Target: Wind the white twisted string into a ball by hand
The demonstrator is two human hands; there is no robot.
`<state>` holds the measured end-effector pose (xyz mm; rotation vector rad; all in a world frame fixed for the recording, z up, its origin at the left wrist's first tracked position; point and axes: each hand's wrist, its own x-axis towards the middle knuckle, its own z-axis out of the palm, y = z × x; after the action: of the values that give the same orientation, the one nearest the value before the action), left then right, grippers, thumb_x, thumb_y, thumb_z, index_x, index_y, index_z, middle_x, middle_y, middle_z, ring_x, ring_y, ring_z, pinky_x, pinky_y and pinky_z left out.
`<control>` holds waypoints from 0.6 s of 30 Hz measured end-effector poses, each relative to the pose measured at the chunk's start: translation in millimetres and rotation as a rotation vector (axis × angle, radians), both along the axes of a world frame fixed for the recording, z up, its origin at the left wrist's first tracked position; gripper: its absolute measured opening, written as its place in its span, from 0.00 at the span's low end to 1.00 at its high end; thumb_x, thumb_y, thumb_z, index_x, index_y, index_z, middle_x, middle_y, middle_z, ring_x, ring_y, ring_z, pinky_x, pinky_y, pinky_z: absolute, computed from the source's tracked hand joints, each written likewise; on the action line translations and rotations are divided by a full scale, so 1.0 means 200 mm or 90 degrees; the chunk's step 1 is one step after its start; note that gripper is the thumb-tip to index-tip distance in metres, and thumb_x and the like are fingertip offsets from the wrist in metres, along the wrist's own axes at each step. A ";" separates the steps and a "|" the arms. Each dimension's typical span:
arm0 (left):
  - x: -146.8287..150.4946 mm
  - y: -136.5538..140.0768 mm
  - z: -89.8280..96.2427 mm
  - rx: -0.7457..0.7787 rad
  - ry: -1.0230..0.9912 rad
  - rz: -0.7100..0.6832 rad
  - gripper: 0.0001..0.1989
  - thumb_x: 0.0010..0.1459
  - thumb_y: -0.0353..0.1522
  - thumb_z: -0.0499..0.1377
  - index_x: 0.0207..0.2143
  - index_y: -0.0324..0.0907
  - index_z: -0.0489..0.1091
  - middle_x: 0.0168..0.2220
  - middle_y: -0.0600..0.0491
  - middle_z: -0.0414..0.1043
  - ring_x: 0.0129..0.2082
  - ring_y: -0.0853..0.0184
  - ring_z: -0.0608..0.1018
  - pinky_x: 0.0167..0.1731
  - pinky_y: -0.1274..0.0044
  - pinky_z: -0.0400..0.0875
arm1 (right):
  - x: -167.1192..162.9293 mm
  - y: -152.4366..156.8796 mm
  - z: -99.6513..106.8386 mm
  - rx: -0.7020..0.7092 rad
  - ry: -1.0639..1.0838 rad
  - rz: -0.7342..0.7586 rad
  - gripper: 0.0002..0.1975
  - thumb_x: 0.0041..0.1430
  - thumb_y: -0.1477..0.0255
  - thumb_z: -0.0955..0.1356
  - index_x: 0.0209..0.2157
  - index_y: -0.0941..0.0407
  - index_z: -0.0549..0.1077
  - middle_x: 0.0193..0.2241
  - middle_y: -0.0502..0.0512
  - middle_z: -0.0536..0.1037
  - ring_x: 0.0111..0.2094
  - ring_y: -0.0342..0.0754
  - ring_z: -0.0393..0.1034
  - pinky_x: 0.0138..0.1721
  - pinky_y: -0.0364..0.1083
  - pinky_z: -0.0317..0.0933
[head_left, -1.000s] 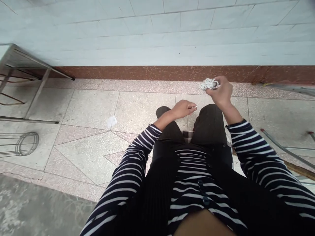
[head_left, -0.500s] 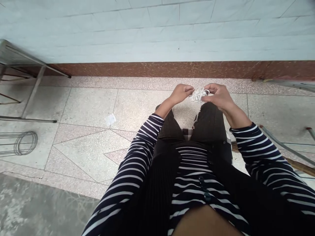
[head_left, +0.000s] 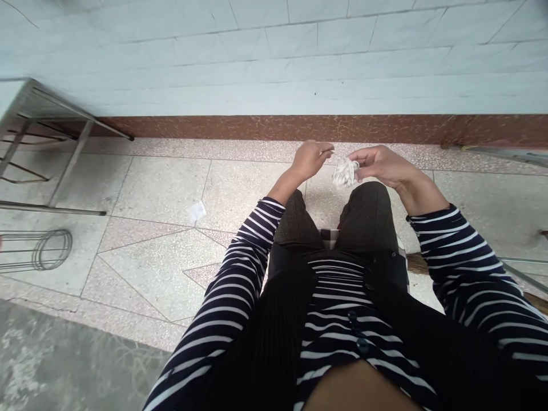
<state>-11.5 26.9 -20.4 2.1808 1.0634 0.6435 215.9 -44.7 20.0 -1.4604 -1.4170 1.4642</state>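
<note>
A small looped bundle of white yarn (head_left: 343,173) hangs in the air just beyond my knees. My right hand (head_left: 382,165) grips its right side between the thumb and fingers. To the left, my left hand (head_left: 311,158) is closed in a pinch, slightly apart from the bundle. A thin pale bit, apparently a strand of the yarn, shows at its fingertips; whether it runs on to the bundle I cannot tell. My lap in dark trousers (head_left: 368,214) lies below both hands.
Ahead runs a pale tiled wall (head_left: 274,68) with a brown skirting (head_left: 214,128). On the left stand a metal-legged table (head_left: 71,162) and a wire frame (head_left: 52,249). A scrap of white paper (head_left: 197,212) lies on the floor. Metal bars (head_left: 524,278) are at the right.
My left hand has drawn away from the bundle to the left. The bundle now stays in my right hand, and the strand that trailed over my lap no longer shows. The view has shifted slightly.
</note>
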 end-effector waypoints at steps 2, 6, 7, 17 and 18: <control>0.03 -0.03 -0.05 -0.057 -0.049 0.001 0.12 0.70 0.32 0.58 0.35 0.40 0.80 0.38 0.50 0.83 0.42 0.62 0.81 0.50 0.72 0.71 | -0.01 0.00 0.01 -0.010 0.128 -0.060 0.19 0.40 0.70 0.84 0.35 0.54 0.82 0.32 0.54 0.83 0.32 0.50 0.79 0.32 0.49 0.76; 0.10 -0.13 -0.16 -0.198 -0.131 -0.021 0.16 0.70 0.34 0.58 0.30 0.39 0.78 0.30 0.52 0.81 0.34 0.68 0.79 0.43 0.76 0.70 | -0.01 0.07 -0.02 0.042 0.191 -0.225 0.15 0.45 0.70 0.81 0.32 0.53 0.75 0.33 0.52 0.81 0.34 0.49 0.78 0.33 0.48 0.77; 0.10 -0.17 -0.18 -0.235 -0.139 -0.035 0.16 0.69 0.34 0.58 0.29 0.39 0.77 0.29 0.52 0.80 0.33 0.69 0.79 0.42 0.76 0.70 | 0.00 0.10 -0.03 0.064 0.157 -0.274 0.16 0.45 0.71 0.81 0.31 0.53 0.73 0.32 0.51 0.80 0.34 0.48 0.77 0.34 0.49 0.77; 0.05 -0.22 -0.08 -0.077 0.081 -0.067 0.16 0.68 0.34 0.59 0.26 0.43 0.74 0.27 0.52 0.78 0.32 0.64 0.76 0.44 0.72 0.67 | 0.02 0.03 -0.31 0.227 -0.357 -0.155 0.17 0.37 0.79 0.74 0.28 0.51 0.67 0.30 0.51 0.73 0.39 0.55 0.69 0.48 0.56 0.65; 0.04 -0.19 -0.06 -0.037 0.093 -0.064 0.15 0.68 0.34 0.60 0.26 0.43 0.75 0.27 0.52 0.78 0.33 0.63 0.77 0.48 0.70 0.67 | 0.01 -0.03 -0.33 0.187 -0.302 -0.090 0.15 0.35 0.78 0.74 0.27 0.52 0.70 0.28 0.50 0.74 0.36 0.54 0.69 0.46 0.55 0.65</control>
<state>-2.7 -11.0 -32.7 2.2409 1.0253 0.4086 217.5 -50.4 -46.8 -1.7389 -1.6786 0.8070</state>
